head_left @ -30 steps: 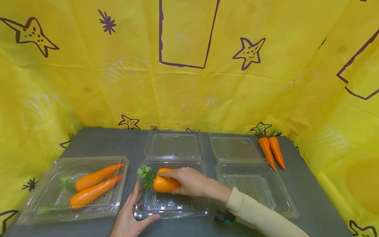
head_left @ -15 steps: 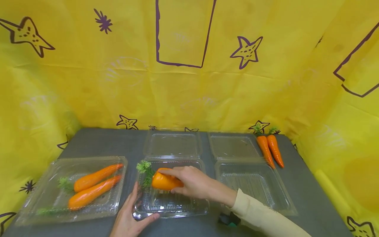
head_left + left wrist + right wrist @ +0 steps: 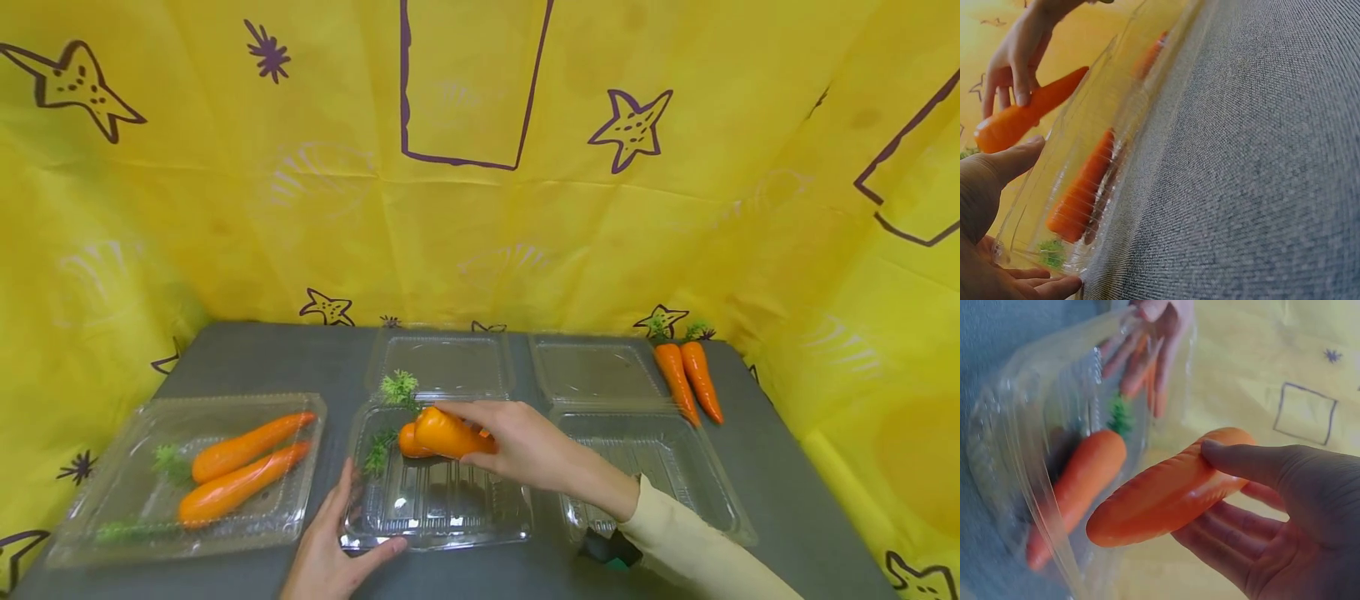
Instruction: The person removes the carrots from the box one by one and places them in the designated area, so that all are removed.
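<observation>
Two orange carrots (image 3: 243, 485) lie in a lidded clear plastic box (image 3: 225, 546). Next, the left hand (image 3: 330, 542), fingers straight, touches an open clear plastic container (image 3: 450, 533), perhaps to steady it; one tapered orange carrot (image 3: 1085, 194) lies inside. Above, the right hand (image 3: 528, 446) pinches another orange carrot (image 3: 446, 432), probably sparing its leaves (image 3: 399, 387).

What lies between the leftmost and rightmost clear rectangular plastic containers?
The head view shows a third clear plastic container with an orange carrot inside, the left hand at its corner, and the right hand holding another carrot above.
</observation>
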Tool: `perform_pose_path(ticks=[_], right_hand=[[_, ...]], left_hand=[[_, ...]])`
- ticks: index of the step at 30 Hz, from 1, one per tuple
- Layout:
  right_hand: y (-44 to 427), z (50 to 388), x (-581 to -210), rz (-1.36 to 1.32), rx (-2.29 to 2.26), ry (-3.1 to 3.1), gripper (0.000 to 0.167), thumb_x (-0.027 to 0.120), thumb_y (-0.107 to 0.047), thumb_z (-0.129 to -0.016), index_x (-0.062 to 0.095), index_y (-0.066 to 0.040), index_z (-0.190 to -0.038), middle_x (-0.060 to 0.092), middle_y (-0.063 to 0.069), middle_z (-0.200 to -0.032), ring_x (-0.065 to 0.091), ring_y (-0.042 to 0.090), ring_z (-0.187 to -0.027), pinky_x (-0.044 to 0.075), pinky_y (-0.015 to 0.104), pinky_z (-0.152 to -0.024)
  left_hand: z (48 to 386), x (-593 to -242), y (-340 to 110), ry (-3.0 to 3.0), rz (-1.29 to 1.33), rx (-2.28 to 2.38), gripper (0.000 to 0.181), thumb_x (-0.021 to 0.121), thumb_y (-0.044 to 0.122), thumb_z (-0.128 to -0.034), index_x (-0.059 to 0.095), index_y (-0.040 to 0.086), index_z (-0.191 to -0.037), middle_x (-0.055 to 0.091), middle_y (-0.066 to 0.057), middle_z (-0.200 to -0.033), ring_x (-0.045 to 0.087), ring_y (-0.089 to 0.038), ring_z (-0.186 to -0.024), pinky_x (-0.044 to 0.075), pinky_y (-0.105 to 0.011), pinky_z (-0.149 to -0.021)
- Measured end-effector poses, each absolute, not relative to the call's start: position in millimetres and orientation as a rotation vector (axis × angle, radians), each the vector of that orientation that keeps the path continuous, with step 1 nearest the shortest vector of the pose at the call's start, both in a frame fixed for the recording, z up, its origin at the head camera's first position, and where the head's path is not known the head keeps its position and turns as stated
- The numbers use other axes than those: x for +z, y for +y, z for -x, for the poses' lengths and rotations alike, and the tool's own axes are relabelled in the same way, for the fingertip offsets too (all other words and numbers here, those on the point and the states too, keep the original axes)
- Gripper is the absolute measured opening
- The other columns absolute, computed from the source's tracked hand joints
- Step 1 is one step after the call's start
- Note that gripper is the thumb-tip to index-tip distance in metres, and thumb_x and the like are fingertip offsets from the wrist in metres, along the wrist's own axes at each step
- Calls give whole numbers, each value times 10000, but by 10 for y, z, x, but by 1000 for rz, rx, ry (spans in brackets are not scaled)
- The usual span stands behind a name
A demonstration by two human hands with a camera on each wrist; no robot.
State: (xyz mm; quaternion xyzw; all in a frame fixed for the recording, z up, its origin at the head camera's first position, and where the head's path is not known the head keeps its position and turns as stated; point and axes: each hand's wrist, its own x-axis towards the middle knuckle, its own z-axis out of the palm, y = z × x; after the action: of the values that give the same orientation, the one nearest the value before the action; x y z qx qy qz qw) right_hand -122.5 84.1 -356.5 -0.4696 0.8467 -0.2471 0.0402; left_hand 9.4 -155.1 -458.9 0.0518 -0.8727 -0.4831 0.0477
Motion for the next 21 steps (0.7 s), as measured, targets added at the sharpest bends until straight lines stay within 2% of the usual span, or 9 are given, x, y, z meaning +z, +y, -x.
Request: perform_pose_path(ticks=[4, 10, 21], right_hand=[[933, 1275, -3467, 1384, -810, 2592, 702, 788, -125, -835, 471, -136, -1461, 642, 51, -1281, 655, 143, -1008, 571, 265, -841], [1089, 1366, -3326, 1273, -960, 2574, 716, 784, -86, -830, 458, -107, -1467, 665, 71, -1212, 663, 166, -971, 569, 200, -759], [1388, 1508, -3220, 1161, -1050, 2649, 717, 791, -80, -819, 467, -92, -1459, 669, 93, -1193, 663, 208, -977, 591, 268, -771]], left_hand=[[-97, -4582, -1561, -2662, -149, -1464, 1239, 905, 340, -669, 104, 85, -1579, 425, -330, -1422, 528, -508, -1175, 460, -628, -947], [-92, -4578, -1546, -2633, -141, -1484, 1230, 911, 311, -664, 121, 60, -1573, 436, -332, -1409, 546, -493, -1160, 477, -584, -942], [-101, -4564, -1530, -2615, -143, -1491, 1217, 909, 303, -667, 133, 67, -1573, 444, -329, -1402, 588, -485, -1100, 488, -582, -925]])
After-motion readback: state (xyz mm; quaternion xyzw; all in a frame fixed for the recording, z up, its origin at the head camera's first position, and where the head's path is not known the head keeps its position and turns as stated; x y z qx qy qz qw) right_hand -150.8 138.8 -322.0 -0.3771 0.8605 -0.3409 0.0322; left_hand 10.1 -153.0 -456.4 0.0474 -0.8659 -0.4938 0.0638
